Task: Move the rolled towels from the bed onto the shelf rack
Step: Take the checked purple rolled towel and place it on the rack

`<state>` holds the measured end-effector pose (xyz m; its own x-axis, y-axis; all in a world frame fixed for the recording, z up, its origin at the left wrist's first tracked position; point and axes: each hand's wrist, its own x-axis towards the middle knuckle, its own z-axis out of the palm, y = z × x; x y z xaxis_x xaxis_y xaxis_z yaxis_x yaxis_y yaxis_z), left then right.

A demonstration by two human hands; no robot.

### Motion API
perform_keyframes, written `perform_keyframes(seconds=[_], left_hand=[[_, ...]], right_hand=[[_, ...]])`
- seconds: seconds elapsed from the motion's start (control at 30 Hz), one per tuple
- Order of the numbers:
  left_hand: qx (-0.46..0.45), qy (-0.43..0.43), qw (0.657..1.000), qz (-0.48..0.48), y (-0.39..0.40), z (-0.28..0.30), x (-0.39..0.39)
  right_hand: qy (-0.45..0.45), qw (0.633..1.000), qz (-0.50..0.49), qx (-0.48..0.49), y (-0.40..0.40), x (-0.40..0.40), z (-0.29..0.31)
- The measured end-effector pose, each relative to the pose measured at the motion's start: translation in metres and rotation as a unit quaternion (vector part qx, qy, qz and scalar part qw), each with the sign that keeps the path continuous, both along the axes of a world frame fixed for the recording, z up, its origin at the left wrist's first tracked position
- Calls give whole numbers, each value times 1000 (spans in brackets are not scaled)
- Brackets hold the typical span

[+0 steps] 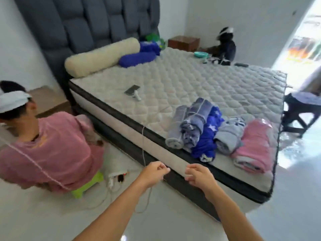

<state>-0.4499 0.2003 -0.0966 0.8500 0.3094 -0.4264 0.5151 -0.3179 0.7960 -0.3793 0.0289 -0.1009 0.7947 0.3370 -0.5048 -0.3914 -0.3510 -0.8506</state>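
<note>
Bed (pixel 199 84): quilted bare mattress with dark piping, tufted grey headboard (pixel 86 23) at its far end; taken as landmark.
Seated person (pixel 48 145): pink top, white head wrap, on a green stool (pixel 86 185) on the floor beside the bed's near long side.
Bolster (pixel 102 57): cream, lying on the bed against the headboard, a blue pillow (pixel 137 59) touching it.
Dark stool (pixel 300 110): beyond the bed's foot end.
Rolled towels (pixel 217 129): a row of five at the bed's near foot corner, touching one another, grey, grey-blue, blue with stars, pale grey, pink.
Left hand (pixel 152 173) and right hand (pixel 199 176): held apart over the bed's near edge, each with fingers curled, pinching a thin white cord (pixel 143 141) that runs up onto the mattress.
Phone (pixel 132 89): flat on the bed, mid-mattress.
</note>
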Motion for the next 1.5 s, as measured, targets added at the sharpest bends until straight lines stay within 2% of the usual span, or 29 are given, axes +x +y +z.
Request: perform_keyframes(seconds=[0.2,0.3,0.4,0.47,0.6,0.77,0.93,1.1,1.2,1.37,1.5], left_hand=[[-52,30,992,-113,-73,-18,125],[-159,82,984,-25,-81,-23,181],[-328,160,920,141,-58,-23,226],[-369,178,889,205,-35,-32,252],[-407,205,862,221,-6,-47,290],[-465,233,822,230,9,-64,314],[-487,262,784,283,25,-68,333],[-490,303,775,260,26,-69,354],[-490,312,767,271,19,-80,370],[-444,309,771,334,12,-93,389],[-442,302,773,340,12,-105,390]], right_hand=[[24,984,-176,-4,-87,46,-22],[16,977,-212,-8,-94,88,-26],[21,977,-211,-17,-83,136,-28],[18,979,-201,-16,-69,171,-28],[7,978,-209,-4,-38,248,-34],[40,984,-173,-17,-3,290,-50],[5,988,-135,-78,16,360,-49],[-116,983,-84,-112,31,441,-35],[-156,976,-36,-147,35,481,-37],[-94,978,68,-176,38,521,-63],[-87,982,60,-158,39,523,-77]])
